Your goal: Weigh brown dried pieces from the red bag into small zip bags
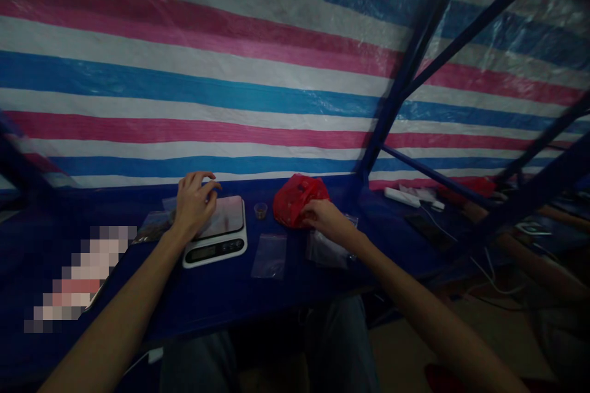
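Note:
My left hand hovers over the left edge of a white digital kitchen scale, fingers curved and apart with nothing seen in them. The scale has a shiny flat plate and a dark display. To the right, my right hand has its fingers closed at the side of a crumpled red plastic bag; the fingertips are partly hidden in its folds. Between the scale and the bag stands a small clear cup with something brownish inside. A flat clear zip bag lies in front of the cup.
More clear bags lie beneath my right wrist. Dark-looking packets sit left of the scale, beside a blurred-out flat object. Blue metal bars rise at right. Beyond them are a white power strip, cables and another person's arms.

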Demonstrator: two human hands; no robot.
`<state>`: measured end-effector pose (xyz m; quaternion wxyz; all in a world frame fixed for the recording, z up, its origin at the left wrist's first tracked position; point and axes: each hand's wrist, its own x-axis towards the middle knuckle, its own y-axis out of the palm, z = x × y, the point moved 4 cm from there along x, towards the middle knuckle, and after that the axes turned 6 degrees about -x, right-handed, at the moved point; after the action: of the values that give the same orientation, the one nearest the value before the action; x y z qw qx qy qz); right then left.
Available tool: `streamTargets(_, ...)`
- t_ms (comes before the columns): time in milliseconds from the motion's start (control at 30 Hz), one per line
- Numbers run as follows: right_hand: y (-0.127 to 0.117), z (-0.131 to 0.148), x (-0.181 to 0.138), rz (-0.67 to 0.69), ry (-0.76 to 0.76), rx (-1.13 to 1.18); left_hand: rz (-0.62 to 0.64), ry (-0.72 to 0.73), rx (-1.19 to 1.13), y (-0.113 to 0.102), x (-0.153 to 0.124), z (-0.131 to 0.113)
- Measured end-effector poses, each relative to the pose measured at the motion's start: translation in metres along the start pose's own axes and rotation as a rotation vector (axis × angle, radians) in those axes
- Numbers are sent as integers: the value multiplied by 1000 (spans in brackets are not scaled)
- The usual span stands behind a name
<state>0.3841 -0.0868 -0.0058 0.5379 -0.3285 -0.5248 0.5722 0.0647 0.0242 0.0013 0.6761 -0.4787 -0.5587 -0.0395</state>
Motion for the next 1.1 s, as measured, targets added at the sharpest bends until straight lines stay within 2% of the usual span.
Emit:
streamTargets(133, 18, 0, 0, 2, 29, -120, 21, 7, -31, 1, 0, -8)
streamTargets(300, 20, 10, 11, 56, 72, -218, -1, 16, -33, 0, -1, -9)
streamTargets(467, 11, 17, 19, 105, 110, -259, 3, 28, -43, 1, -3, -7)
streamTargets(600, -12, 23, 17, 78, 134, -252, -11, 33, -45, 1, -2, -7)
streamTargets(700, -29, 40, 21, 19, 90, -203, -14, 40, -47, 0, -1, -8)
streamTargets(767, -31, 58, 32, -23, 38, -149, -13, 40, -47, -1, 0, -7)
streamTargets(933, -4, 93, 77, 1, -14, -144, -10, 30, -36, -4, -1, 0)
streamTargets(1033, 0, 96, 87, 30, -58, -142, -15, 35, -26, -6, -1, 3)
streamTargets(1100, -14, 86, 77, 5, -71, -138, -28, 38, -26, -7, -1, 4)
